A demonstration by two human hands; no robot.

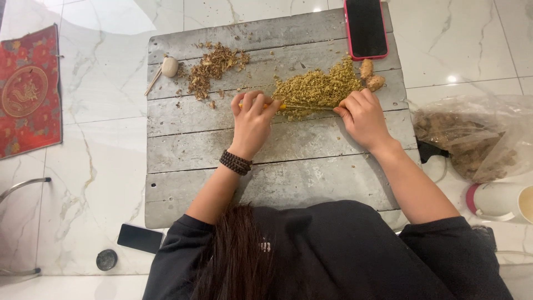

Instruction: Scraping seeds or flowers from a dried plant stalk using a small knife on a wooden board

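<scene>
Left hand point(252, 116) & right hand point(362, 114) both pinch a thin yellow-handled blade point(288, 106), maybe a knife, half hidden under the yellow-green chopped pile point(316, 86) on the grey wooden board point(277, 161).

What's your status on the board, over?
Left hand and right hand grip a thin blade, pressing into the chopped yellow pile. Ginger pieces just beyond.

A grey plank worktop point(266, 172) is sitting on the marble floor point(94, 166); a yellow-green chopped heap point(316, 88), brown scraps point(214, 66) and a red-cased phone point(365, 28) are lying on it.
</scene>
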